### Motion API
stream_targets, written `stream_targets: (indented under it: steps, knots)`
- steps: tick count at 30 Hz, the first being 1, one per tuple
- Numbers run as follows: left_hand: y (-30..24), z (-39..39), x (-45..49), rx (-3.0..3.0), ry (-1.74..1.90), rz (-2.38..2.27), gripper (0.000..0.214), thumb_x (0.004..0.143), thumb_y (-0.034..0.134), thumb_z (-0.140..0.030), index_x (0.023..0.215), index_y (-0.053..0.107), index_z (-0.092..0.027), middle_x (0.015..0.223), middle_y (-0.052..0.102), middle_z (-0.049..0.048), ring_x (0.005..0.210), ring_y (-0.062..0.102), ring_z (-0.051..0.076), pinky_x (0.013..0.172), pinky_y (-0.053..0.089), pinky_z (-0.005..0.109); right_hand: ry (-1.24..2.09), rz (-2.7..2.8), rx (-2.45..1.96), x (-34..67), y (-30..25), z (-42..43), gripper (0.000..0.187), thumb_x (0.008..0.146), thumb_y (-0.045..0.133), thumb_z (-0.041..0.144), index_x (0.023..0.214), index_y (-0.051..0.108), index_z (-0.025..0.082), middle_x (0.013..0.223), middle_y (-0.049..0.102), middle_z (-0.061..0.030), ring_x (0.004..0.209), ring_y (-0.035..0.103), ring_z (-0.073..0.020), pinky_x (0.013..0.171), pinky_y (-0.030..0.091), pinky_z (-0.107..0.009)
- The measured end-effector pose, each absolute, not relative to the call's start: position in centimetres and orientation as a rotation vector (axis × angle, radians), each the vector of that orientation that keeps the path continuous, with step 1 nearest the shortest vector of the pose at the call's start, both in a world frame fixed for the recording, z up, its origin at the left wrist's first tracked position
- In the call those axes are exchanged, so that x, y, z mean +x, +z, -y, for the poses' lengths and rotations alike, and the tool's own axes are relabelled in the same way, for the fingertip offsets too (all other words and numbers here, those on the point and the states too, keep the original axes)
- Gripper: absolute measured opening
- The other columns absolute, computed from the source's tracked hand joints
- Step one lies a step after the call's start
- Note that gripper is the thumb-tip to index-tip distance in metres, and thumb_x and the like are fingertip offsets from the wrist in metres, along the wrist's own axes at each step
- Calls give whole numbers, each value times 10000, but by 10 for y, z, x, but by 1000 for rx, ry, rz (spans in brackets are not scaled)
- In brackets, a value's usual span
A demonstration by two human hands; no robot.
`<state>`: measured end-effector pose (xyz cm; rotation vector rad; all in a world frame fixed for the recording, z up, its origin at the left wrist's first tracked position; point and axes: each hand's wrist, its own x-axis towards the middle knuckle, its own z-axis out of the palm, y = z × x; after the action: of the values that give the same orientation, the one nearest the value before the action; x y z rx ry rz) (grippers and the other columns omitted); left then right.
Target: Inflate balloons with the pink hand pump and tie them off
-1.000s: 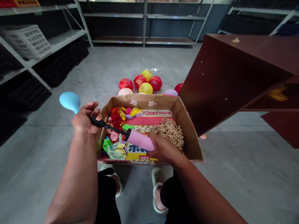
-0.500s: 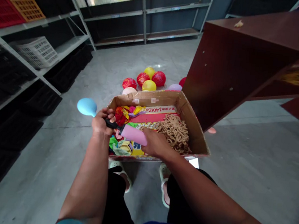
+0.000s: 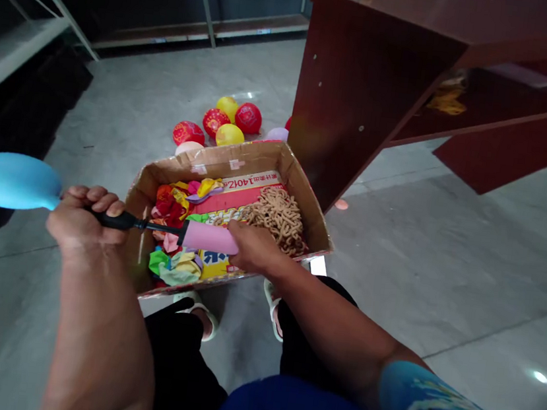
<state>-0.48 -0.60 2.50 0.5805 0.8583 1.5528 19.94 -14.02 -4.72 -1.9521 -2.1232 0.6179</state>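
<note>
My left hand (image 3: 83,216) is closed round the black nozzle end of a hand pump, and a light blue balloon (image 3: 10,180) swells out to the left of its fingers. My right hand (image 3: 253,248) grips the pink barrel of the pump (image 3: 209,238). The pump is held level over an open cardboard box (image 3: 304,195) that rests against my knees. Inside the box lie limp coloured balloons (image 3: 171,262) on the left and a heap of tan rubber bands (image 3: 275,215) on the right.
Several inflated red, yellow and pale balloons (image 3: 223,126) lie on the grey floor beyond the box. A dark red wooden desk (image 3: 384,72) stands at the right. Metal shelving (image 3: 24,41) runs along the left and back. My sandalled feet (image 3: 198,309) are under the box.
The pump's rod has been drawn out again after being pushed in. The blue balloon has grown larger. The view has swung down and to the right.
</note>
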Motion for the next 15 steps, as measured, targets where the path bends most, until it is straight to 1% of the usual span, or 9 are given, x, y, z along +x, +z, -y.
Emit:
stream_targets:
  steps: [3,5,8,9,10,12,14,15]
  knots:
    - [16,9,18,545,1432,-876,142,651,373,-55,641,284,-165,527,291,-53,387,270,38,382,192,151,597,2081,-1972,191,-50,138,493,724,617,319,1166,431,206,1128,637,-86,952,628,-246,739,466,-323]
    - [10,12,29,575,1364,-921,138,653,396,-69,632,299,-165,519,316,-41,397,292,51,395,240,166,590,2054,-1969,189,-51,137,485,731,607,315,1164,423,201,1130,633,-93,951,628,-244,743,468,-328]
    - [3,15,34,661,1293,-1001,90,610,424,-121,626,353,-173,525,411,-1,455,422,115,441,376,248,580,2038,-1969,191,-51,136,483,731,606,309,1166,426,205,1133,631,-89,975,618,-238,751,463,-315]
    - [2,15,34,677,1259,-1004,73,597,428,-134,634,379,-174,519,420,4,467,444,134,454,401,278,586,2038,-1980,192,-51,136,484,732,606,309,1169,428,206,1139,629,-89,988,612,-237,756,460,-309]
    - [1,15,33,681,1220,-990,71,590,430,-138,644,399,-173,498,403,-2,456,438,137,454,404,289,596,2043,-1988,194,-51,136,484,734,605,313,1172,430,207,1145,627,-88,994,609,-234,759,458,-304]
    - [1,16,30,661,1199,-936,83,587,434,-125,649,404,-172,446,308,-36,392,343,102,419,346,254,611,2060,-1983,196,-50,136,473,738,604,326,1166,440,210,1154,625,-80,990,608,-232,751,456,-299]
    - [4,16,26,630,1251,-888,114,590,439,-109,621,352,-175,429,212,-60,358,237,73,391,261,224,597,2082,-1934,198,-49,136,460,740,603,333,1157,449,218,1157,626,-65,990,605,-231,741,452,-297]
    - [7,16,22,610,1289,-878,140,596,439,-110,608,317,-178,430,194,-64,354,219,70,387,240,222,588,2092,-1907,200,-48,136,460,738,604,334,1158,451,224,1161,625,-57,992,603,-231,737,450,-295]
